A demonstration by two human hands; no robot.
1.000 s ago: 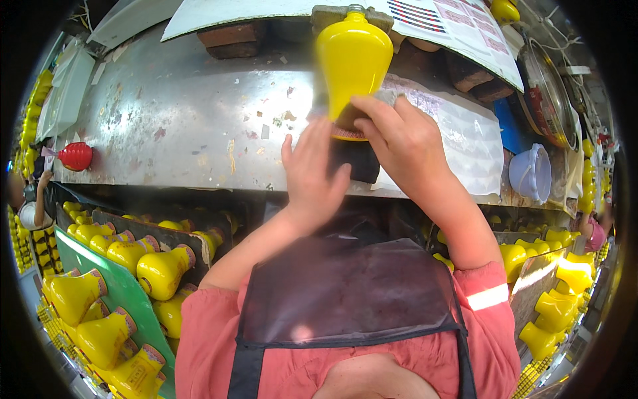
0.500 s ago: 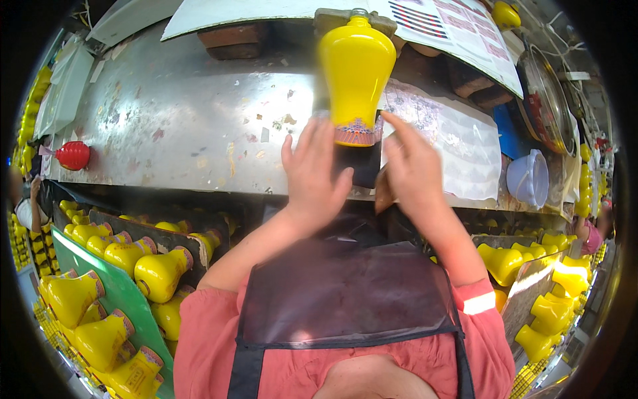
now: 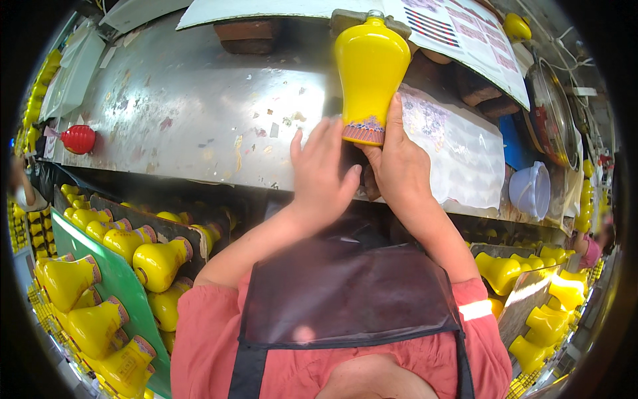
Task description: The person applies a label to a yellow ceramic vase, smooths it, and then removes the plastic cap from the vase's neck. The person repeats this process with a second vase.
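Observation:
A glossy yellow bottle [image 3: 373, 70] lies at the back middle, its narrow neck pointing away and resting by a stone-like block [image 3: 345, 20]. A patterned band in blue, pink and orange [image 3: 364, 130] rings its near end. My right hand [image 3: 403, 159] grips that end from the right, thumb along the side and fingers curled beneath, partly hidden. Just left of the band, my left hand [image 3: 323, 166] is stretched out with its fingers apart and slightly blurred; it holds nothing. Whether its fingertips touch the bottle I cannot tell.
A paint-flecked metal table [image 3: 219, 113] carries patterned sheets [image 3: 458, 146], a red ribbed container [image 3: 78, 139] and a pale purple bucket [image 3: 530, 191]. A white board [image 3: 458, 40] rests on bricks [image 3: 247, 34] behind. Boards of similar yellow bottles [image 3: 159, 263] flank me.
My right hand has come in and closed round the bottle's near end. My left hand stays open beside it. The whole view has shifted slightly.

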